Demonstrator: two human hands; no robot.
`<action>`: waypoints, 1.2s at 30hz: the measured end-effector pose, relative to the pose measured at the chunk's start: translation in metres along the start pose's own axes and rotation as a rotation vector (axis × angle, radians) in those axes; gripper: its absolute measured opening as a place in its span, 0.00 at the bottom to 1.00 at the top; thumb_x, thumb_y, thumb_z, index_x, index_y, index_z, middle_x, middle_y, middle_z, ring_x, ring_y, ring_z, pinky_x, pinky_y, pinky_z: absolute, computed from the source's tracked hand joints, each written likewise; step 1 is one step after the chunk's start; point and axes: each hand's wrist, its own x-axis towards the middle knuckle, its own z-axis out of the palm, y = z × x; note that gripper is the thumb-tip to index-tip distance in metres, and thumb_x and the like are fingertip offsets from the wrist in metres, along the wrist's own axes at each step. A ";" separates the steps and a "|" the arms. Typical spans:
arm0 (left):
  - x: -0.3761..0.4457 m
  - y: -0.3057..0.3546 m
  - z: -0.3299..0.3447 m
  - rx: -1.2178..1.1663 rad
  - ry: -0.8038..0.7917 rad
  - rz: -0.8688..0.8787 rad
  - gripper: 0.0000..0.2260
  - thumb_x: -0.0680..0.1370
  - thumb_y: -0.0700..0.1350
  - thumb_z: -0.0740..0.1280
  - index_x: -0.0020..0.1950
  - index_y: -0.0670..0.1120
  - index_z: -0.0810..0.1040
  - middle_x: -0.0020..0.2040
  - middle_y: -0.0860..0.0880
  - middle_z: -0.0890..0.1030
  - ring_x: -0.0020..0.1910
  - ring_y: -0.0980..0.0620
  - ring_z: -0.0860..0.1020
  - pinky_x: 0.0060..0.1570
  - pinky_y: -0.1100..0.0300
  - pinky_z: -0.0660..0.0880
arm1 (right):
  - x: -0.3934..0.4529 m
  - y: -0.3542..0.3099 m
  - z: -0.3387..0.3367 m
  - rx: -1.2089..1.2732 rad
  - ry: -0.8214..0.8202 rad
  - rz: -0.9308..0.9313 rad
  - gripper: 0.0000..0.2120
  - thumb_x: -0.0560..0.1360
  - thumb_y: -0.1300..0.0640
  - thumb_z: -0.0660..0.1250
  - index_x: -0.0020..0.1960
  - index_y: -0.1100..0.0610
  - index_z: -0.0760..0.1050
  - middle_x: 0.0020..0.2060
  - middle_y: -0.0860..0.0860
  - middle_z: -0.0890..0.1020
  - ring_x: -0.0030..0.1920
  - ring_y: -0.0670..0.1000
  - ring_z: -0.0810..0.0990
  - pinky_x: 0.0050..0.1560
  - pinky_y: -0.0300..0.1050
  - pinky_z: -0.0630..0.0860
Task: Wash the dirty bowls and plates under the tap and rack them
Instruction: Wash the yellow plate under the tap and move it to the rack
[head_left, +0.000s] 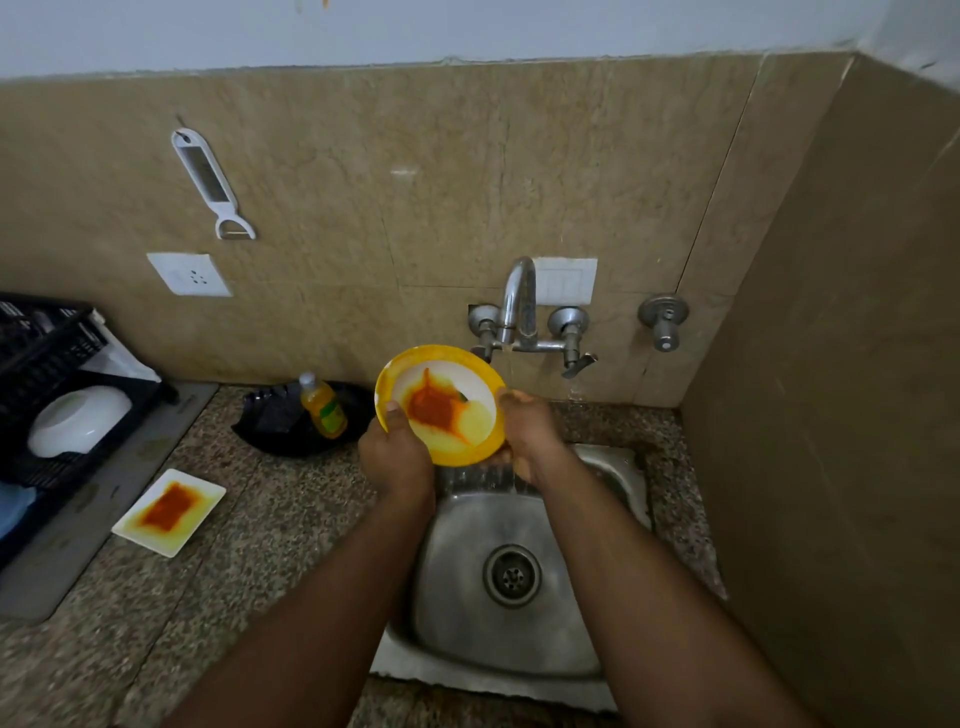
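Both hands held a yellow-rimmed bowl (441, 405) above the back edge of the sink (519, 644), tilted so its inside faced the camera, orange-red sauce smeared across the white centre. Left hand (397, 457) gripped the bowl's lower left rim, thumb over the edge; right hand (527, 434) gripped the right rim, fingers curled behind. Tap (519, 306) on the wall just behind the bowl, spout above its right side; whether water ran, could not tell. A square white plate (169, 512) with the same orange stain lay flat on the worktop left of the sink, near a grey mat (93, 530). Black rack (57, 374) at the worktop's left edge held a white bowl (78, 421) upside down. Yellow soap bottle (323, 405) lay in a black dish (306, 421) by the back wall.
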 end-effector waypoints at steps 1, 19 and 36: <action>0.002 -0.001 -0.001 -0.032 -0.052 -0.060 0.31 0.72 0.70 0.60 0.56 0.46 0.84 0.50 0.40 0.84 0.49 0.35 0.83 0.50 0.37 0.81 | 0.002 -0.004 -0.001 -0.048 0.025 -0.036 0.13 0.85 0.51 0.59 0.57 0.57 0.79 0.42 0.62 0.85 0.31 0.57 0.82 0.24 0.50 0.79; 0.054 0.060 -0.006 0.073 -0.531 -0.159 0.14 0.82 0.54 0.68 0.52 0.43 0.81 0.45 0.39 0.85 0.44 0.39 0.83 0.49 0.36 0.81 | 0.007 -0.026 -0.043 -0.005 -0.371 -0.024 0.16 0.82 0.69 0.59 0.66 0.59 0.76 0.57 0.59 0.84 0.54 0.60 0.84 0.48 0.58 0.85; 0.041 0.050 0.008 0.082 -0.250 0.088 0.23 0.83 0.50 0.66 0.31 0.43 0.68 0.31 0.45 0.70 0.33 0.48 0.69 0.42 0.50 0.68 | -0.003 -0.019 -0.023 -0.078 -0.117 -0.108 0.10 0.81 0.67 0.64 0.59 0.58 0.80 0.50 0.58 0.87 0.44 0.55 0.87 0.37 0.50 0.84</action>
